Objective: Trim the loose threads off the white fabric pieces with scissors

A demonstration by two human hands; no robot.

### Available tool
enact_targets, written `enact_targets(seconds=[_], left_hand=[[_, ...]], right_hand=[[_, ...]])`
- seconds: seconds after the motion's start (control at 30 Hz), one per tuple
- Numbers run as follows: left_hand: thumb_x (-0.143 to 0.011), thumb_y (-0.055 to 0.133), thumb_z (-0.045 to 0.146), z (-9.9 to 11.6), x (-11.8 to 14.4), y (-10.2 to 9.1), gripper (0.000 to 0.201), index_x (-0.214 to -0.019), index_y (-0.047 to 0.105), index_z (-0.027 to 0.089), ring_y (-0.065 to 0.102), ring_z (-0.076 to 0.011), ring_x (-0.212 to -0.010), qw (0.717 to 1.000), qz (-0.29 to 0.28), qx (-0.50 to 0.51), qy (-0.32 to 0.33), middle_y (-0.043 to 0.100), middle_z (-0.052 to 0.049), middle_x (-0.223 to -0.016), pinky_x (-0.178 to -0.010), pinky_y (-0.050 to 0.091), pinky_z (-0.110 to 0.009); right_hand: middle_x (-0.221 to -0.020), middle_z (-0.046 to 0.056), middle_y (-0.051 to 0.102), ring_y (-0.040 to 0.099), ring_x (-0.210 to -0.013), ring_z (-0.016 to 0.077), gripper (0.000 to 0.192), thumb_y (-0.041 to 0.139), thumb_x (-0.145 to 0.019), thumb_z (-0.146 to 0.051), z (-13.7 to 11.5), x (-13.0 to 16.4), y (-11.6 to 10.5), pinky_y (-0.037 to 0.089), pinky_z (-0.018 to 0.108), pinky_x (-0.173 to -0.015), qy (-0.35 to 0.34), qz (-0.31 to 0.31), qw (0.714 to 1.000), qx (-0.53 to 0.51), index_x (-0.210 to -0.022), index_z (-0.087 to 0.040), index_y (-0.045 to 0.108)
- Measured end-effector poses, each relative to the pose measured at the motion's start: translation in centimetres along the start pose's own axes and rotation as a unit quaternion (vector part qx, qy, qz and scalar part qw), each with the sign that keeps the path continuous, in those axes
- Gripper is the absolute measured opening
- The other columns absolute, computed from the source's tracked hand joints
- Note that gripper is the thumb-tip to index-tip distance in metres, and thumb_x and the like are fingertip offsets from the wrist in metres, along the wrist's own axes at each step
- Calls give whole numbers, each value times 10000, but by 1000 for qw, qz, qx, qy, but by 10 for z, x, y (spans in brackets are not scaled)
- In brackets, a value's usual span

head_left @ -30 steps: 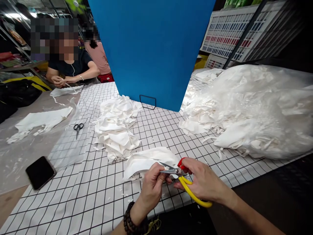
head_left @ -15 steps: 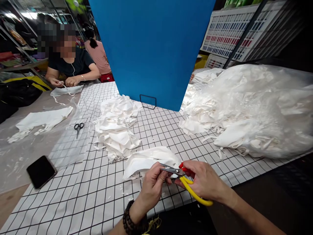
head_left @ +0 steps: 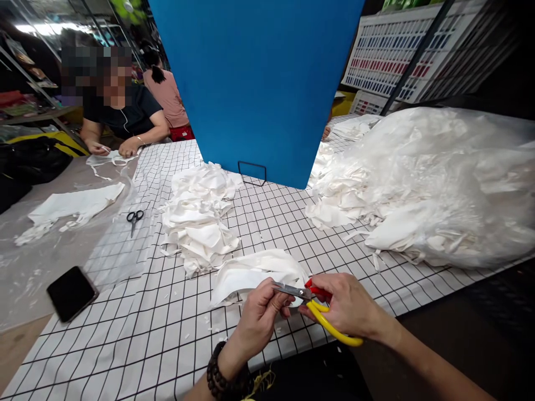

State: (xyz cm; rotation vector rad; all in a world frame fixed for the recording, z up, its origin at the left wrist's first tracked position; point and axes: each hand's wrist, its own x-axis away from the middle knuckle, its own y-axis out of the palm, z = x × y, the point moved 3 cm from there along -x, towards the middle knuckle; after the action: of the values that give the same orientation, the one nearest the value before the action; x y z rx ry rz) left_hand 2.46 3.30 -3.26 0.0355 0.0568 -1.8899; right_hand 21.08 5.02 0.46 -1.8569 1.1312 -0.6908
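Observation:
My right hand (head_left: 351,306) is closed round the handles of a pair of scissors (head_left: 297,291) with one red and one yellow handle. The blades point left, and their tips reach the fingers of my left hand (head_left: 263,312). Those fingers are pinched at the near edge of a white fabric piece (head_left: 259,270), which lies spread on the table just beyond both hands. What exactly sits between my left fingertips is partly hidden by the blades and fingers.
A heap of white fabric pieces (head_left: 200,217) lies beyond on the left, a plastic bag (head_left: 451,184) of more on the right. A blue board (head_left: 259,94) stands ahead. Small black scissors (head_left: 134,219) and a phone (head_left: 72,293) lie left. A co-worker (head_left: 121,120) handles white fabric.
The scissor blades have closed together at my left fingertips. Both hands stay almost in place. The co-worker's hands have shifted slightly over their fabric.

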Motion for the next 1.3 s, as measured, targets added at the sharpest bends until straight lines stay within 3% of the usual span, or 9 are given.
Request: enact_targets(seconds=[0.2,0.33,0.47,0.6,0.7,0.83,0.97,1.13,1.3], left_hand=[[-939,484,351,-8,-9,-3,245,-899,651,176,597,-190,-830,992,23,-123,2,595,-76,-937,-748,487,-306],[-763,683,354,-39,-20,-12,444,-1161,576,187,571,-303,-1001,906,80,-415,-18,487,-157,-1277,-825,463,-424],[-784,545,163,-59,-39,-33,128,-898,602,178,587,-235,-831,877,50,-476,-39,589,-67,-906,-744,473,-348],[-739,527,110,-10,-64,-98,236,-948,596,195,590,-224,-904,887,150,-435,24,612,-57,-956,-798,488,-326],[-835,486,216,46,-79,-165,257,-1067,593,186,568,-258,-999,787,311,-532,31,591,-91,-1053,-855,475,-360],[-800,572,290,72,-92,-210,305,-1026,617,90,578,-359,-1049,729,245,-629,-110,471,-245,-1332,-848,480,-454],[-833,550,386,53,-94,-178,353,-987,660,89,628,-380,-973,771,206,-585,-143,383,-282,-1441,-764,508,-500],[-879,518,477,-2,-109,-69,395,-1044,675,153,668,-228,-810,976,10,-179,-124,680,-142,-1082,-701,543,-359],[-859,602,471,-50,-116,2,391,-967,639,97,620,-107,-590,924,-99,205,-305,684,-81,-819,-524,488,-199]], right_hand=[[-580,-57,480,400,-532,107,291,703,-719,-432,29,10,7,292,223,-492,76,5,988,-134,-683,-206,524],[-642,-35,548,498,-582,136,280,652,-758,-456,83,10,4,380,234,-524,214,59,962,-161,-723,-206,529],[-868,43,667,601,-773,207,220,611,-783,-326,135,-22,-10,419,282,-636,305,158,936,-78,-964,-202,602],[-1021,71,666,601,-937,216,266,591,-840,-279,161,-81,-20,441,302,-758,320,213,921,-62,-1088,-182,580],[-1086,78,641,606,-975,210,308,587,-899,-338,169,-121,-24,482,360,-836,335,226,912,-65,-1147,-157,569],[-1173,82,599,612,-995,211,316,569,-930,-359,170,-148,-29,517,426,-856,344,238,905,-78,-1172,-157,575],[-1026,66,635,616,-918,197,210,573,-915,-289,150,-139,-26,511,383,-814,303,244,914,-116,-1061,-140,596],[-826,12,630,594,-749,168,92,567,-835,-225,76,-81,7,485,267,-658,176,211,942,-193,-924,-205,555],[-741,-25,556,511,-671,135,152,576,-718,-114,3,-27,42,417,231,-603,41,143,946,-288,-762,-219,475]])
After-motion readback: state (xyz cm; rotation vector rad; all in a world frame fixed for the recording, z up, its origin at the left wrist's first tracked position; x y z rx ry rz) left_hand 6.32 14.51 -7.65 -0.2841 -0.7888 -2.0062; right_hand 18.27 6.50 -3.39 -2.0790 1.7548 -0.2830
